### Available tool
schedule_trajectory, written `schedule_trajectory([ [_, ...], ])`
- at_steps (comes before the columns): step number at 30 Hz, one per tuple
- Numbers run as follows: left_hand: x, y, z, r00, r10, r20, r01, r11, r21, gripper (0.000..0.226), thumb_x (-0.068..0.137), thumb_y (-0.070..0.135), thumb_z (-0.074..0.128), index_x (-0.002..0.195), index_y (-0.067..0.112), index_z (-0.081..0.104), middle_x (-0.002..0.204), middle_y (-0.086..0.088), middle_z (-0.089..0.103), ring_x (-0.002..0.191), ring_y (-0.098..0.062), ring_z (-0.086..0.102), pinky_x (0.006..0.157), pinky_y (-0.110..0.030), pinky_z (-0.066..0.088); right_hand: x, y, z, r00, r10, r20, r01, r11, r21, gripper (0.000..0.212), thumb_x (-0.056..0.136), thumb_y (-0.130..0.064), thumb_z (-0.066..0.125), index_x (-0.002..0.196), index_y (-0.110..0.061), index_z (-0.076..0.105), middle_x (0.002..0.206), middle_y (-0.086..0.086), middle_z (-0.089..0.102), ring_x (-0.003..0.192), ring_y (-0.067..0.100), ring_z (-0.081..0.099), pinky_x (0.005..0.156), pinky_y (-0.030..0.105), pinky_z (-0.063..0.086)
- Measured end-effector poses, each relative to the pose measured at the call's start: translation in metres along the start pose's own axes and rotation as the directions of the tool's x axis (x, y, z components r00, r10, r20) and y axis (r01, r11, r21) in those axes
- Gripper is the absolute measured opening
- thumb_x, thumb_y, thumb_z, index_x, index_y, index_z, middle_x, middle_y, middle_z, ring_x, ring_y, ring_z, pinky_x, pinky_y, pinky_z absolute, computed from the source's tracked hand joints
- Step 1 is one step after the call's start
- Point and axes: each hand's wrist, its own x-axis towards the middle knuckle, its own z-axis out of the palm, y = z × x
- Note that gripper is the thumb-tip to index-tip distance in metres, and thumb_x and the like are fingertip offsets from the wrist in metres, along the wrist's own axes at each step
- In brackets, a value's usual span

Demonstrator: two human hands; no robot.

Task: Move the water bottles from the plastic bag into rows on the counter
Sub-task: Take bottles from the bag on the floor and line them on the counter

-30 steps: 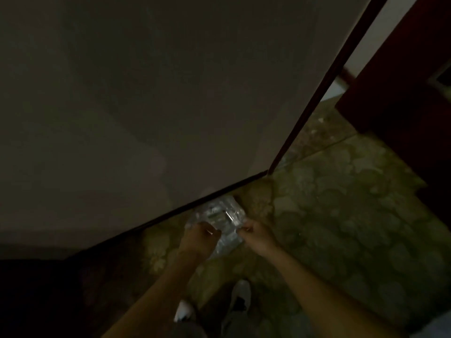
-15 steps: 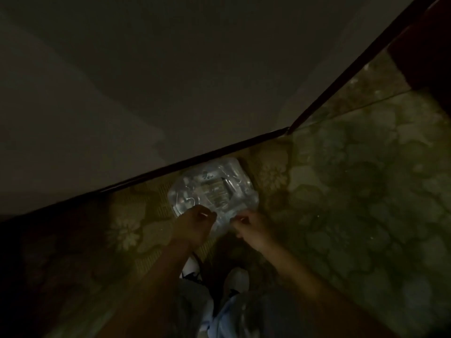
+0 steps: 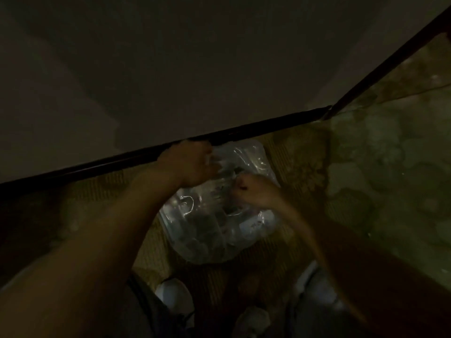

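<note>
Clear plastic bag (image 3: 214,223); olive floral-patterned floor (image 3: 390,167); white shoes (image 3: 174,296).

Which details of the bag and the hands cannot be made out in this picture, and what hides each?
- Head view: the contents of the plastic bag are a dim glare; no bottle count is possible.
- Head view: the left hand and right hand are closed on the bag's top, fingertips hidden by crumpled plastic and motion blur.
- Head view: no counter is shown, only wall and patterned floor.

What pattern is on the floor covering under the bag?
A faded floral pattern on the floor covering, head view.
</note>
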Motion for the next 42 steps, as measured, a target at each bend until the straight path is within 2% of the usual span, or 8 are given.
schedule_trajectory([
  [3,0.013,0.014,-0.001,0.986,0.140,-0.090,-0.134,0.989,0.067,0.049,0.094,0.044,0.055,0.138,0.023,0.050,0.125,-0.006,0.061,0.110,-0.024,0.059,0.091,-0.036,0.049,0.035,-0.003,0.002,0.999,-0.035,0.020,0.037,0.989,-0.144,0.027,0.098,-0.019,0.052,0.118,-0.003,0.062,0.120,0.014,0.062,0.110,0.027,0.060,0.088,0.030,0.046],
  [6,0.009,0.020,0.011,0.979,0.202,0.005,-0.199,0.962,0.185,0.052,0.094,0.050,0.052,0.137,0.022,0.049,0.126,-0.004,0.060,0.112,-0.024,0.058,0.092,-0.037,0.048,0.044,-0.003,0.016,0.985,0.033,0.171,0.025,0.946,-0.323,0.018,0.099,-0.018,0.052,0.114,-0.010,0.057,0.107,0.010,0.054,0.106,0.028,0.057,0.083,0.031,0.042],
  [10,-0.008,0.021,0.027,0.976,0.170,0.134,-0.203,0.933,0.297,0.059,0.094,0.054,0.050,0.145,0.025,0.041,0.141,-0.002,0.050,0.124,-0.023,0.051,0.095,-0.032,0.042,0.028,0.000,0.024,0.933,0.223,0.284,-0.016,0.811,-0.584,0.043,0.099,-0.035,0.051,0.134,-0.010,0.052,0.135,0.012,0.054,0.122,0.029,0.052,0.098,0.035,0.040],
  [17,-0.019,0.018,0.036,0.976,0.133,0.175,-0.187,0.922,0.338,0.061,0.094,0.057,0.045,0.146,0.025,0.040,0.143,-0.004,0.048,0.129,-0.023,0.047,0.099,-0.031,0.039,0.027,-0.007,0.035,0.965,0.194,0.174,0.005,0.653,-0.758,0.044,0.101,-0.030,0.050,0.138,-0.008,0.048,0.144,0.011,0.049,0.134,0.027,0.045,0.109,0.033,0.034],
  [25,-0.029,0.012,0.027,0.980,0.099,0.173,-0.147,0.946,0.290,0.060,0.096,0.052,0.047,0.149,0.024,0.035,0.147,-0.002,0.045,0.129,-0.020,0.047,0.096,-0.029,0.040,0.026,-0.008,0.031,0.922,0.240,0.305,0.052,0.701,-0.711,0.063,0.088,-0.045,0.065,0.140,-0.015,0.046,0.144,0.010,0.047,0.130,0.031,0.046,0.104,0.040,0.039],
  [35,0.006,0.007,0.013,1.000,-0.009,-0.020,0.012,0.991,0.134,0.058,0.096,0.062,0.036,0.118,0.014,0.061,0.107,-0.005,0.063,0.092,-0.018,0.057,0.078,-0.031,0.043,0.006,-0.014,-0.039,0.976,-0.217,-0.032,0.210,0.966,-0.148,0.058,0.077,-0.035,0.079,0.125,-0.020,0.049,0.115,-0.001,0.062,0.100,0.014,0.061,0.079,0.029,0.052],
  [39,0.010,0.011,0.017,0.988,-0.135,0.081,0.144,0.982,-0.121,0.072,0.093,0.069,0.028,0.092,0.010,0.068,0.083,-0.008,0.071,0.073,-0.019,0.070,0.075,-0.035,0.057,-0.024,-0.009,-0.056,0.924,-0.007,-0.382,0.137,0.939,0.314,0.043,0.075,-0.045,0.077,0.100,-0.021,0.051,0.095,-0.003,0.063,0.085,0.015,0.066,0.071,0.034,0.057],
  [42,0.010,0.016,0.019,0.975,-0.172,0.144,0.195,0.968,-0.160,0.077,0.087,0.078,0.017,0.086,0.017,0.064,0.085,-0.007,0.072,0.077,-0.020,0.070,0.073,-0.032,0.056,-0.032,-0.010,-0.057,0.916,0.191,-0.352,0.137,0.678,0.722,0.048,0.078,-0.046,0.074,0.110,-0.014,0.056,0.097,0.005,0.068,0.073,0.019,0.074,0.061,0.033,0.061],
])
